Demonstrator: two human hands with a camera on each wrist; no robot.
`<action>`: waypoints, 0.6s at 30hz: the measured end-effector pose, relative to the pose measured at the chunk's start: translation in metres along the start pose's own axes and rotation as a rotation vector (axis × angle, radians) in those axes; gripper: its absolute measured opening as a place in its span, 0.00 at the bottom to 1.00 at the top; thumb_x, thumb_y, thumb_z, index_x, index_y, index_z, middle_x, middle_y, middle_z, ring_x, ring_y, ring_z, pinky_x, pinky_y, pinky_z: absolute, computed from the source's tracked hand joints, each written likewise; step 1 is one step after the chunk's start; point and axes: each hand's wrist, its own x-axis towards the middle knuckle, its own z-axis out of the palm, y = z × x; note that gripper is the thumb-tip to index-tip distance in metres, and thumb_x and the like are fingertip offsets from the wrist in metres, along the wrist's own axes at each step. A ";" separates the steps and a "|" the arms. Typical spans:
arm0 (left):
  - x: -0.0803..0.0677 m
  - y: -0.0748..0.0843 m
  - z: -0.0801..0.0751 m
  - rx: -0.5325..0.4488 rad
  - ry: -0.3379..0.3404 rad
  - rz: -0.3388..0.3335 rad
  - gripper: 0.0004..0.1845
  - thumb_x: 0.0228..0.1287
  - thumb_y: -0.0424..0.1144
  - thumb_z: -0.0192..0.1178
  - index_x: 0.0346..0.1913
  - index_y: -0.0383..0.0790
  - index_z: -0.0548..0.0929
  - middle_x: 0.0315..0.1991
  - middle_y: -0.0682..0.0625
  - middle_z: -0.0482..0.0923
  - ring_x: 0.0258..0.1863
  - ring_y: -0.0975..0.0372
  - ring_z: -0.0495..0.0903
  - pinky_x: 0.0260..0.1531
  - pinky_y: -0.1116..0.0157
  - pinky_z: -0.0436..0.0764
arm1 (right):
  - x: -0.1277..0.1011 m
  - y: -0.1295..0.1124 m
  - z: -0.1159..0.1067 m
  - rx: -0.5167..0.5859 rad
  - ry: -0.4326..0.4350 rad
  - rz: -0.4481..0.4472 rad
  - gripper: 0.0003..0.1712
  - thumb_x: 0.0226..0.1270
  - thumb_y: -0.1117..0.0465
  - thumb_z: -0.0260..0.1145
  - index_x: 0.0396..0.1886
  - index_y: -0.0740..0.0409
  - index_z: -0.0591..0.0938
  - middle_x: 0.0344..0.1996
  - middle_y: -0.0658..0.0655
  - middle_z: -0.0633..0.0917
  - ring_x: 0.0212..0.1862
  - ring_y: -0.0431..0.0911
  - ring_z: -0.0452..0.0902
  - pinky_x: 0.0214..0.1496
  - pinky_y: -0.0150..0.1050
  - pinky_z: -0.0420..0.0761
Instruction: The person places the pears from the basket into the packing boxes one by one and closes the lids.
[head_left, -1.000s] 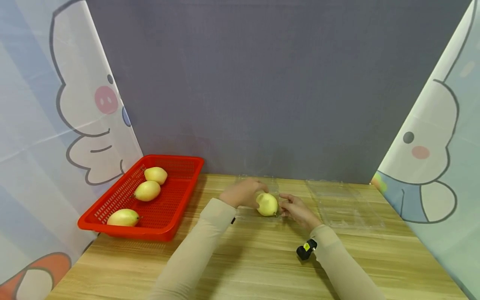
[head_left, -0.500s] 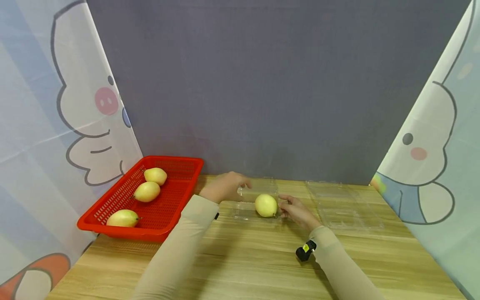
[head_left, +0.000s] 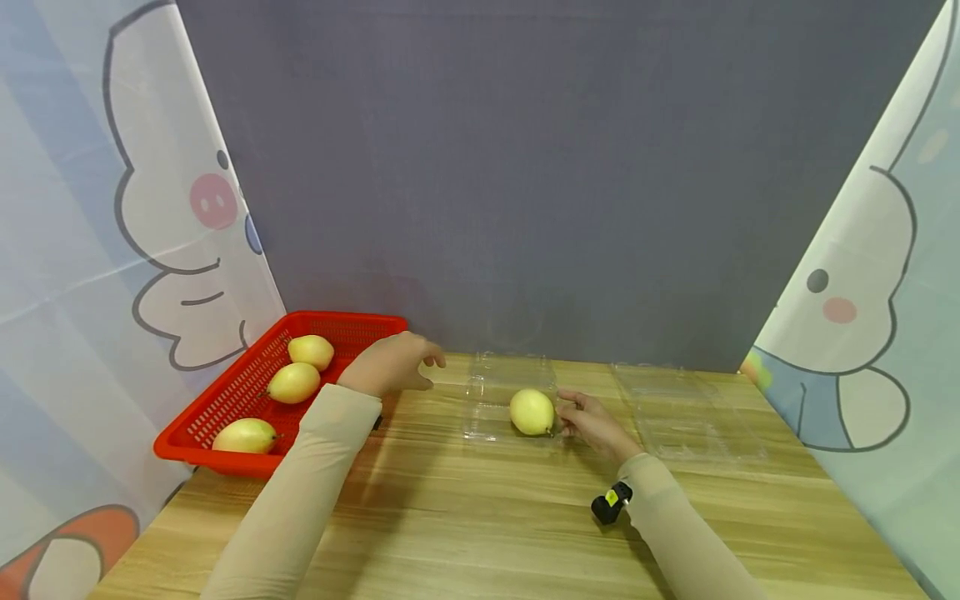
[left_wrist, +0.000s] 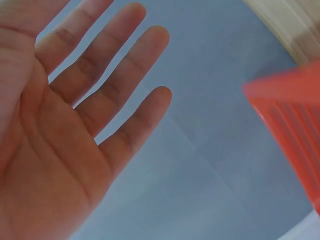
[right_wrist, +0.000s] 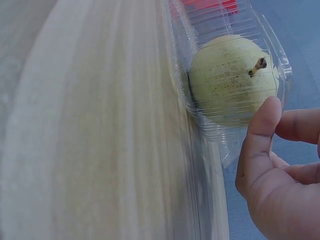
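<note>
A yellow-green pear (head_left: 532, 412) with a short stem lies in the right part of a clear plastic clamshell box (head_left: 483, 423), whose lid stands open behind it. My right hand (head_left: 594, 423) pinches the box's right edge; in the right wrist view its thumb (right_wrist: 264, 122) presses the rim close to the pear. Over the right side of the red basket (head_left: 330, 471) hovers my left hand (head_left: 392, 364), holding nothing. Its fingers are spread and nearly straight in the left wrist view. Inside the basket lie three more pears (head_left: 294, 383), along the left side.
A second clear clamshell box (head_left: 697, 425) lies open to the right of my right hand. All of this rests on a wood-grain table (head_left: 510, 525). A grey cloth wall (head_left: 525, 167) rises behind the table, with cartoon-printed curtains (head_left: 847, 333) on both sides.
My left hand has let go of the pear in the box and swung left to the basket. The right hand keeps its place at the box's edge.
</note>
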 end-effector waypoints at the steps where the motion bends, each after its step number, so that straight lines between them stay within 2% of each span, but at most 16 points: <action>1: -0.003 -0.003 -0.001 0.007 -0.007 -0.009 0.17 0.54 0.36 0.76 0.48 0.49 0.88 0.42 0.55 0.85 0.43 0.58 0.82 0.44 0.57 0.82 | 0.000 0.000 0.000 0.001 -0.002 -0.001 0.32 0.78 0.69 0.51 0.75 0.76 0.52 0.39 0.59 0.75 0.35 0.44 0.72 0.35 0.34 0.79; 4: -0.012 -0.011 -0.001 0.024 -0.011 -0.025 0.15 0.54 0.34 0.74 0.46 0.48 0.88 0.39 0.55 0.84 0.39 0.59 0.82 0.41 0.57 0.82 | 0.000 0.001 -0.001 0.007 -0.001 -0.001 0.32 0.79 0.69 0.51 0.75 0.76 0.53 0.39 0.59 0.75 0.34 0.44 0.72 0.35 0.35 0.79; 9: -0.026 -0.032 0.002 0.037 0.019 -0.002 0.11 0.51 0.29 0.71 0.37 0.47 0.87 0.28 0.58 0.80 0.29 0.63 0.77 0.33 0.61 0.81 | -0.001 0.001 -0.002 0.002 -0.013 -0.010 0.32 0.79 0.69 0.51 0.75 0.76 0.52 0.39 0.59 0.74 0.34 0.43 0.71 0.36 0.35 0.79; 12: -0.035 -0.043 0.001 0.036 -0.001 0.005 0.11 0.51 0.31 0.75 0.37 0.45 0.86 0.30 0.57 0.82 0.29 0.62 0.78 0.34 0.61 0.81 | -0.001 0.001 -0.002 0.000 -0.017 -0.014 0.33 0.79 0.69 0.51 0.75 0.77 0.51 0.39 0.59 0.74 0.34 0.43 0.71 0.36 0.35 0.79; 14: -0.041 -0.049 0.000 0.024 -0.021 -0.003 0.13 0.51 0.34 0.77 0.41 0.44 0.87 0.35 0.54 0.85 0.33 0.61 0.80 0.38 0.59 0.82 | -0.001 0.001 -0.002 0.000 -0.018 -0.015 0.32 0.79 0.69 0.50 0.75 0.77 0.51 0.39 0.59 0.74 0.34 0.43 0.71 0.36 0.35 0.79; 18: -0.049 -0.061 -0.004 -0.020 -0.054 -0.041 0.14 0.55 0.39 0.76 0.44 0.41 0.88 0.40 0.50 0.86 0.37 0.58 0.82 0.42 0.56 0.82 | 0.000 0.002 -0.002 -0.001 -0.003 -0.010 0.32 0.79 0.70 0.50 0.75 0.76 0.53 0.40 0.59 0.74 0.34 0.43 0.71 0.36 0.34 0.79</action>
